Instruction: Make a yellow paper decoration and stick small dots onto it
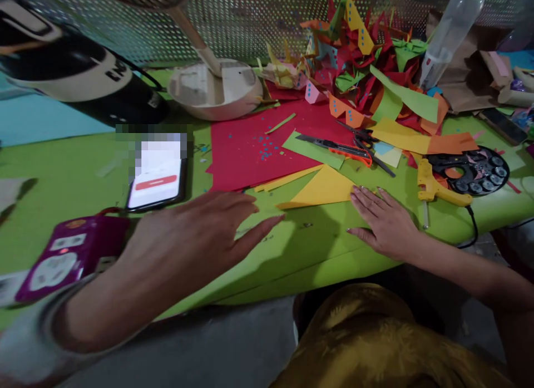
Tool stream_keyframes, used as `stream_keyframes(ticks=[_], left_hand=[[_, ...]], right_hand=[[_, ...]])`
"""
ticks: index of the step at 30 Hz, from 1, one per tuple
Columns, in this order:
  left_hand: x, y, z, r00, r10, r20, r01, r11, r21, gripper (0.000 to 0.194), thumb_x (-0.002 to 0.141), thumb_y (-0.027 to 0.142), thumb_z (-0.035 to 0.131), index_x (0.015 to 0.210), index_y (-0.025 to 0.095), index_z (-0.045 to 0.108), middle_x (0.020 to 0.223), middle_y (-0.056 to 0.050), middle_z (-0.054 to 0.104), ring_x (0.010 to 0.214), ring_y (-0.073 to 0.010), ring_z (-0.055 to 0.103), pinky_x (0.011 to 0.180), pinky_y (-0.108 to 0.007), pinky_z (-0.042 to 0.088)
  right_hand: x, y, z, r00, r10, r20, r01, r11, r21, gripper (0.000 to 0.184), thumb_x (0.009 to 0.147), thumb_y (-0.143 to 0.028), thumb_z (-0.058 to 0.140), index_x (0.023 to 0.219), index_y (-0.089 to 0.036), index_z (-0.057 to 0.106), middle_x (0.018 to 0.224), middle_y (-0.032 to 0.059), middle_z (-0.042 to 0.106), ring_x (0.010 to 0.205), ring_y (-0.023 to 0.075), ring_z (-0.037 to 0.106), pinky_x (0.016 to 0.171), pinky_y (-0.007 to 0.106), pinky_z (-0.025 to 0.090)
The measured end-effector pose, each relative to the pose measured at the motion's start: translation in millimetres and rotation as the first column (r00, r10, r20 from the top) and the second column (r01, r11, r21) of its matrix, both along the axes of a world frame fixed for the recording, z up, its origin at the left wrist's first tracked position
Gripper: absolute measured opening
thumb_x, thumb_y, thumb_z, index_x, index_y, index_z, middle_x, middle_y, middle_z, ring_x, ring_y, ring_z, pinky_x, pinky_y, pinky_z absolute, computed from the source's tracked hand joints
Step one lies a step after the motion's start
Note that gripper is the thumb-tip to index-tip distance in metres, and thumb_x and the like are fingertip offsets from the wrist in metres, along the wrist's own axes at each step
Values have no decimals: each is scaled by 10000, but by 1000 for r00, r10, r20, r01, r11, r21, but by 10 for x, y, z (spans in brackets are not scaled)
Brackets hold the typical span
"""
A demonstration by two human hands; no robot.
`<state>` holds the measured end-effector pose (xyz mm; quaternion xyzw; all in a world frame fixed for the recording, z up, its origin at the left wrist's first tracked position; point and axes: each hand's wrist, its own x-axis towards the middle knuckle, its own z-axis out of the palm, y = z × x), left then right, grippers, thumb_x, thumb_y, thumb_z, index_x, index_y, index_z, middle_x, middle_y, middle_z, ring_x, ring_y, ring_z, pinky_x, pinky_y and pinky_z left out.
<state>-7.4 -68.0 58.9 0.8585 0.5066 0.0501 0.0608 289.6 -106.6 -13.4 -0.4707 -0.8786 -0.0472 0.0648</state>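
Observation:
A folded yellow paper (323, 188) lies on the green tabletop, with one pointed end toward the left. My right hand (384, 218) rests flat at the paper's right end, fingers spread and fingertips touching its edge. On the left, my left hand (200, 226), in a grey sleeve, hovers palm down over the table. Its thumb stands apart from the fingers and nothing shows in it. Near this hand lies a phone (156, 171) with a lit screen. Behind the folded paper are a utility knife (334, 146), scissors (371, 148) and a red sheet (242, 154) strewn with blue dots.
A purple power socket box (75, 254) sits at left, below a black-and-white appliance (95, 65). A fan base (214, 90) stands at the back, beside heaped colourful paper cutouts (350, 59). At right are a yellow glue gun (438, 185), a black palette (475, 171) and a clear bottle (453, 34).

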Motion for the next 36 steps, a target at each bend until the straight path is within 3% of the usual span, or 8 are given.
stream_keyframes(ticks=[2, 4, 7, 10, 14, 20, 27, 36], left_hand=[[188, 133, 97, 997, -14, -81, 11, 999, -38, 513, 937, 581, 351, 834, 189, 665, 727, -112, 705, 659, -304, 675, 580, -379, 468], [434, 289, 91, 998, -57, 18, 60, 958, -281, 425, 922, 555, 415, 856, 199, 636, 709, -67, 713, 599, -231, 659, 548, -308, 438], [778, 509, -47, 965, 25, 259, 155, 746, -648, 408, 882, 558, 490, 713, 194, 565, 608, -39, 689, 534, -171, 651, 501, -243, 434], [961, 652, -205, 946, 166, 278, 159, 511, -845, 421, 849, 538, 569, 616, 188, 536, 566, -24, 681, 470, -132, 625, 501, -229, 458], [973, 741, -334, 946, 204, 250, 158, 383, -910, 480, 807, 570, 628, 537, 176, 577, 496, -21, 658, 427, -115, 600, 485, -225, 457], [860, 766, -365, 955, 229, 186, 97, 351, -931, 532, 691, 648, 713, 484, 172, 593, 475, -38, 660, 436, -133, 620, 456, -219, 450], [390, 727, -302, 957, 264, 123, -2, 430, -903, 496, 702, 640, 704, 495, 200, 607, 483, -45, 672, 429, -160, 631, 409, -233, 456], [-108, 694, -266, 962, 271, 41, -91, 457, -885, 494, 831, 562, 608, 495, 200, 617, 451, -35, 658, 422, -156, 638, 397, -213, 457]], right_hand=[[-2, 0, 9, 1000, -5, 2, 5, 1000, -12, 661, 1018, -519, 250, 1444, -46, 428, 1523, 125, 404, 1415, 245, 409, 1163, 477, 349], [-2, 1, 17, 1000, -10, 0, 10, 1000, -22, 658, 1016, -521, 258, 1445, -53, 431, 1525, 127, 404, 1416, 246, 408, 1166, 475, 346], [-2, 2, 21, 1000, -12, -5, 12, 1000, -27, 651, 1018, -516, 253, 1442, -59, 441, 1521, 133, 411, 1415, 247, 408, 1170, 471, 339], [-4, -1, 18, 1000, -14, -17, 14, 1000, -25, 640, 1017, -515, 269, 1438, -70, 451, 1511, 132, 430, 1417, 240, 407, 1176, 463, 331], [-4, -6, 25, 999, -12, -31, 11, 1000, -25, 623, 1016, -499, 299, 1437, -65, 448, 1513, 128, 429, 1417, 237, 407, 1172, 470, 341], [4, -14, 44, 999, -11, -48, 9, 999, -41, 585, 1015, -458, 339, 1460, -88, 418, 1527, 122, 411, 1419, 236, 403, 1177, 472, 327], [14, -6, 51, 1000, -6, -22, 5, 997, -71, 608, 1009, -451, 345, 1485, -74, 370, 1544, 131, 378, 1434, 248, 376, 1174, 488, 332], [21, -5, 49, 1000, -14, 2, 14, 997, -70, 602, 1017, -455, 314, 1478, -75, 384, 1545, 130, 369, 1437, 245, 371, 1174, 490, 328]])
